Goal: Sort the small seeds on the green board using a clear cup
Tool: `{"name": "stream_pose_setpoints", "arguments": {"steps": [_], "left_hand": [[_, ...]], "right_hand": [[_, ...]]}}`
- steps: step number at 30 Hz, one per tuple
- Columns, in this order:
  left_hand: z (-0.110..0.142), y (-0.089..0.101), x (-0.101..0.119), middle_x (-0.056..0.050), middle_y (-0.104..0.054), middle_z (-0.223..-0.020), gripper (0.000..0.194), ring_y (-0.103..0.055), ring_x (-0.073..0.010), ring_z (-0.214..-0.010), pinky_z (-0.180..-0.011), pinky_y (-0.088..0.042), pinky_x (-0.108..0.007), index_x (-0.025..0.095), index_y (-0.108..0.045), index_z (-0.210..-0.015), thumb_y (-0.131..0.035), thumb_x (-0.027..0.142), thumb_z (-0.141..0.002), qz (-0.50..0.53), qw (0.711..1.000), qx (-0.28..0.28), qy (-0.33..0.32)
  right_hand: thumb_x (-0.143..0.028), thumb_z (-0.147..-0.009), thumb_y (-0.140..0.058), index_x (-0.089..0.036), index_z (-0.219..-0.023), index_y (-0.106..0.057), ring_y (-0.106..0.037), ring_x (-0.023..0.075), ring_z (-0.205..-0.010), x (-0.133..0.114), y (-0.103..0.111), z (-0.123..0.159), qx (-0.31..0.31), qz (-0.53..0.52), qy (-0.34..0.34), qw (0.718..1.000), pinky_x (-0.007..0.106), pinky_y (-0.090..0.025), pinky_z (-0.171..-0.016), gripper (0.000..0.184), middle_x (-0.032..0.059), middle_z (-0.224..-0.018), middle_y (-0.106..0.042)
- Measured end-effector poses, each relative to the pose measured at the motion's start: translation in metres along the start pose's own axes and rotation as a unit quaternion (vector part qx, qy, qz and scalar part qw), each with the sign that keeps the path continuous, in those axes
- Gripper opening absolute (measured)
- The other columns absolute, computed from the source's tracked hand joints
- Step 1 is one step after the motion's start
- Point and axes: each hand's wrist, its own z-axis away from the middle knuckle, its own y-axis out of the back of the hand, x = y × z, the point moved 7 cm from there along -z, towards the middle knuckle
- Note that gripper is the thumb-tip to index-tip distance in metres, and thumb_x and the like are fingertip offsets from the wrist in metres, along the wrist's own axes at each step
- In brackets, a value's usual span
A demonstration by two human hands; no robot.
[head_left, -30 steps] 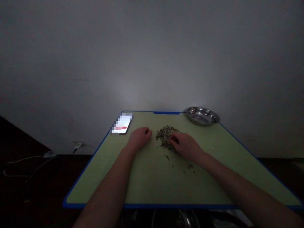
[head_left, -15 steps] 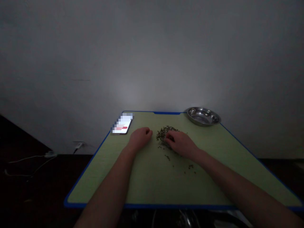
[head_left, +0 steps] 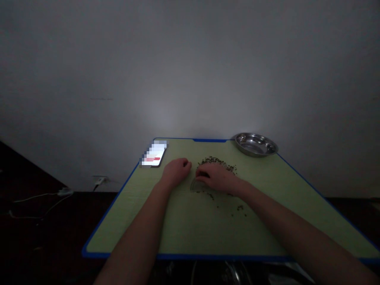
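My right hand (head_left: 218,176) is closed in a pinch on a clear, half-round flat piece (head_left: 195,185) that looks like a protractor. Its curved edge shows below and left of my fingers; the rest is hidden under the hand. Small dark grains (head_left: 214,160), like peppercorns or seeds, lie spread behind and around this hand. A few stray grains (head_left: 240,208) are scattered nearer the front. To the left, my left hand (head_left: 177,172) rests on the table as a loose fist with nothing visible in it, apart from the grains.
The pale green table (head_left: 184,237) has a blue edge. A steel bowl (head_left: 255,145) stands at the back right corner. At the back left lies a phone (head_left: 154,154) with a lit screen. Behind is a grey wall (head_left: 190,79); white cables (head_left: 65,192) run at the lower left.
My right hand has shifted left and slightly toward me, and more of the clear piece shows. Grains behind it are more exposed on the right. My left hand is nearly still.
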Motion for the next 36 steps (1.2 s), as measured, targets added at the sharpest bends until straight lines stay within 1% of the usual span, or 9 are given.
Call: {"name": "stream_pose_setpoints", "arguments": {"steps": [6,9,13,16,22,29,36], "left_hand": [[-0.001,-0.002,-0.001,-0.008,-0.066,-0.080,0.035,-0.056,-0.0164,-0.071,-0.060,-0.034,-0.027,0.017,-0.064,-0.078,-0.036,0.037,-0.085,-0.006,1.000,0.005,-0.004],[-0.001,-0.002,-0.001,-0.008,-0.066,-0.080,0.036,-0.056,-0.0169,-0.071,-0.059,-0.033,-0.028,0.017,-0.064,-0.078,-0.035,0.038,-0.085,-0.009,1.000,0.008,-0.006],[0.000,-0.001,0.001,-0.008,-0.067,-0.081,0.035,-0.056,-0.0169,-0.072,-0.061,-0.035,-0.028,0.017,-0.065,-0.080,-0.036,0.036,-0.085,-0.009,1.000,-0.007,-0.001],[0.000,0.001,0.002,-0.008,-0.067,-0.082,0.034,-0.056,-0.0170,-0.073,-0.062,-0.036,-0.028,0.017,-0.065,-0.080,-0.036,0.035,-0.084,-0.008,1.000,-0.009,0.000],[0.000,0.000,0.001,-0.008,-0.067,-0.081,0.034,-0.057,-0.0176,-0.072,-0.061,-0.035,-0.028,0.017,-0.065,-0.078,-0.036,0.035,-0.085,-0.006,1.000,0.002,-0.002],[-0.001,-0.002,-0.001,-0.007,-0.067,-0.081,0.035,-0.056,-0.0176,-0.071,-0.061,-0.034,-0.028,0.018,-0.064,-0.078,-0.035,0.038,-0.085,-0.013,1.000,0.008,-0.008],[-0.001,0.000,-0.001,-0.008,-0.066,-0.081,0.037,-0.056,-0.0182,-0.072,-0.059,-0.032,-0.028,0.019,-0.065,-0.079,-0.035,0.040,-0.084,-0.012,1.000,0.006,-0.002]], "right_hand": [[-0.017,-0.082,-0.056,-0.018,-0.084,-0.065,-0.057,0.0150,-0.077,-0.020,0.002,0.001,-0.024,-0.017,0.050,0.998,0.026,-0.040,-0.072,0.010,0.0026,-0.083,-0.066],[-0.012,-0.082,-0.053,-0.019,-0.086,-0.066,-0.057,0.0153,-0.081,-0.025,0.002,0.001,-0.042,-0.025,0.062,0.997,0.026,-0.041,-0.076,0.015,0.0026,-0.087,-0.066],[-0.009,-0.081,-0.052,-0.019,-0.087,-0.067,-0.058,0.0149,-0.084,-0.029,-0.002,0.000,-0.060,-0.043,0.082,0.994,0.026,-0.042,-0.080,0.019,0.0026,-0.090,-0.066],[-0.008,-0.080,-0.054,-0.018,-0.087,-0.068,-0.058,0.0140,-0.083,-0.031,-0.004,-0.001,-0.076,-0.060,0.098,0.990,0.025,-0.042,-0.080,0.019,0.0028,-0.090,-0.067],[-0.010,-0.081,-0.055,-0.019,-0.088,-0.070,-0.059,0.0134,-0.082,-0.039,-0.008,0.002,-0.135,-0.085,0.121,0.980,0.024,-0.044,-0.079,0.019,0.0025,-0.090,-0.067],[-0.016,-0.083,-0.058,-0.023,-0.087,-0.072,-0.059,0.0132,-0.084,-0.032,-0.009,0.013,-0.177,-0.098,0.109,0.973,0.025,-0.043,-0.081,0.016,0.0009,-0.088,-0.067],[-0.017,-0.084,-0.057,-0.019,-0.088,-0.072,-0.058,0.0130,-0.079,-0.025,-0.001,0.031,-0.171,-0.103,0.107,0.974,0.023,-0.044,-0.077,0.015,0.0027,-0.085,-0.064]]}}
